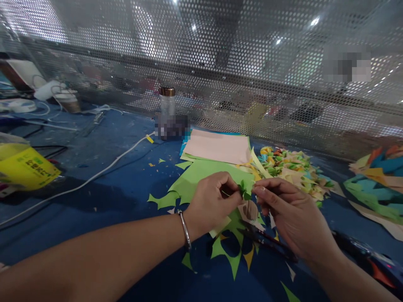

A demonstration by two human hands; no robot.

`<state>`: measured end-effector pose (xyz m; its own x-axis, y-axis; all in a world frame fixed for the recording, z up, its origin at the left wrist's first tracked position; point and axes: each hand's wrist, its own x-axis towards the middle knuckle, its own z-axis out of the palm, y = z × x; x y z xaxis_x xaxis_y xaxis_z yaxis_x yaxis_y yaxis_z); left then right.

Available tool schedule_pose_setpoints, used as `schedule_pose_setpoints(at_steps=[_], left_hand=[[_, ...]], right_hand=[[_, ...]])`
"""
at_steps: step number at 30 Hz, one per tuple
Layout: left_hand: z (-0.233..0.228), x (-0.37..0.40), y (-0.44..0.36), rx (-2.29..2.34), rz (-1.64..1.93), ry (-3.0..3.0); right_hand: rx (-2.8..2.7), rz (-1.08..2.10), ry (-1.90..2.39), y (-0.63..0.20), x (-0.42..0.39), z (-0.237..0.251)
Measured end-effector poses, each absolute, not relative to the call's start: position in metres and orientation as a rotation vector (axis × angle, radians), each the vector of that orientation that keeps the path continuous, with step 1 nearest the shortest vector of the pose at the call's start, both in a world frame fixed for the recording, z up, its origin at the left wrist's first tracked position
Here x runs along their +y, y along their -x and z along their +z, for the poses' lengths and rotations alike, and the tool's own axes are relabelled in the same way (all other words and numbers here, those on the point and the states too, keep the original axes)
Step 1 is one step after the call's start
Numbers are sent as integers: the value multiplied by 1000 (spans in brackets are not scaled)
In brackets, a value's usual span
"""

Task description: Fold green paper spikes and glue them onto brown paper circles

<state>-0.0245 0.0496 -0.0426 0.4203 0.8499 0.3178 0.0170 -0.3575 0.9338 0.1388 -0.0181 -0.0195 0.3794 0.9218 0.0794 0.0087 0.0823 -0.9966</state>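
Observation:
Between my two hands is a small folded piece of green paper. My left hand, a silver bangle at its wrist, pinches it with thumb and forefinger. Opposite, my right hand has its thumb and forefinger closed at the paper's right edge. Large light-green paper lies flat behind my left hand. Below the hands are green cut-out scraps with curved, pointed edges. Dark scissors appear to lie under my right hand, partly hidden.
Behind lies a stack of pale pink sheets. A heap of small coloured paper pieces sits to its right. A dark tool with a red light, perhaps a glue gun, is at right. A bottle, white cable and yellow-labelled package are left.

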Motion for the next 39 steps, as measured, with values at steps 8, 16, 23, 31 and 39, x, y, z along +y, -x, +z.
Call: schedule_pose_setpoints(at_steps=[8,16,23,31,39], left_hand=[[-41,48,26,792,1069,-1695],[-41,46,24,812,1059,-1665],[-42,47,24,805,1089,-1675],[-42,46,23,809,1071,-1673],[-41,46,24,809,1075,-1684]], right_hand=[[-858,939,1239,-130,-17,-19],[-925,932,1242,-130,-17,-23],[-863,922,1244,-130,-17,-27],[-918,887,1245,-130,-18,-30],[-947,863,1254,-130,-17,-30]])
